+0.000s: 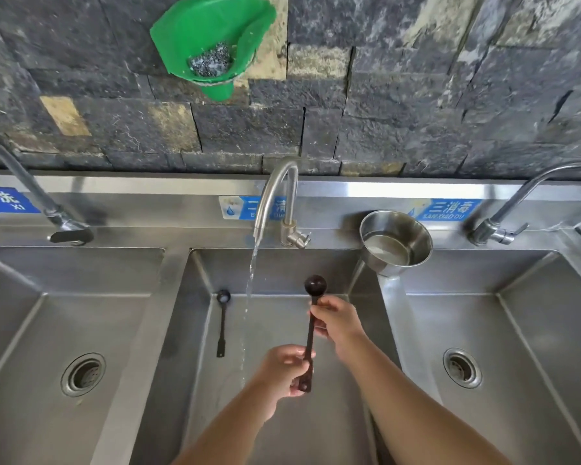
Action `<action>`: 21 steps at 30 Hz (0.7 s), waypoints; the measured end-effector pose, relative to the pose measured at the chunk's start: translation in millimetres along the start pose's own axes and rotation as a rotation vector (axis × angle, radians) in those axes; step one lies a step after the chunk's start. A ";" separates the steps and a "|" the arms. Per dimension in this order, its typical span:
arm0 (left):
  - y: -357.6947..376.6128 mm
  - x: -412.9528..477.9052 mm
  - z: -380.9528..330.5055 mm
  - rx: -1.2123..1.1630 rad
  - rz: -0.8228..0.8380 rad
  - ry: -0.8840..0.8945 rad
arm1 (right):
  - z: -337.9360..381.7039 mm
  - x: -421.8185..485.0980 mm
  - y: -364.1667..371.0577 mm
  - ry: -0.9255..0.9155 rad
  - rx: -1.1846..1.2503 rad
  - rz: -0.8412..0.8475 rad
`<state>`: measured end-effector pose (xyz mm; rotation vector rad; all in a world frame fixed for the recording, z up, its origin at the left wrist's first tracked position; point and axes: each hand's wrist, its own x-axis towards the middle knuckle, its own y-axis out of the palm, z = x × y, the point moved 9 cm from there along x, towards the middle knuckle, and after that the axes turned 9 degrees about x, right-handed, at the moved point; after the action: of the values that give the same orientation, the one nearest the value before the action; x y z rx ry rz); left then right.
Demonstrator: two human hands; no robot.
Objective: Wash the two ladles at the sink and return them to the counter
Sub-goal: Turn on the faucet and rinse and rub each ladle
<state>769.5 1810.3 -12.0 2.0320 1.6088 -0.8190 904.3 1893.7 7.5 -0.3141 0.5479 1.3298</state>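
"Brown ladle (311,330), whereabouts?"

"Over the middle basin (195,297) of the steel sink, held in both hands, its bowl end pointing toward the back wall."

"How do the hands have it?"

"The left hand (287,370) is curled round the handle near its tail end. The right hand (337,322) pinches the handle just below the bowl."

"Is it under the water?"

"Just to the right of it. The stream (250,297) runs from the middle tap (279,193) and falls past the ladle's left side, apart from it."

"And the other one?"

"The second ladle (222,325) lies in the same basin, left of the stream, bowl toward the back, no hand on it."

"Anything else around?"

"A steel pot (396,243) sits on the sink's rim between the middle and right basins. A green holder (212,28) on the stone wall has a steel scourer (210,60) in it."
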 end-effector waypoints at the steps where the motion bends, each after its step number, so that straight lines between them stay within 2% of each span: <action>1: 8.2 4.1 1.4 0.029 -0.003 -0.001 | 1.3 4.5 -8.5 0.004 0.011 0.010; 7: 50.1 33.4 5.9 0.035 -0.044 -0.011 | -7.5 31.1 -49.5 0.052 -0.019 0.065; 14: 42.5 69.9 7.1 0.136 -0.206 -0.038 | -44.4 57.7 -52.7 0.127 -0.039 0.098; 21: 38.0 127.1 29.9 0.218 -0.117 -0.054 | -91.7 105.9 -56.1 0.147 -0.087 0.037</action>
<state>820.6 1873.5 -121.0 2.0553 1.6848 -1.1264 955.5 1921.5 -131.7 -0.4778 0.6228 1.3761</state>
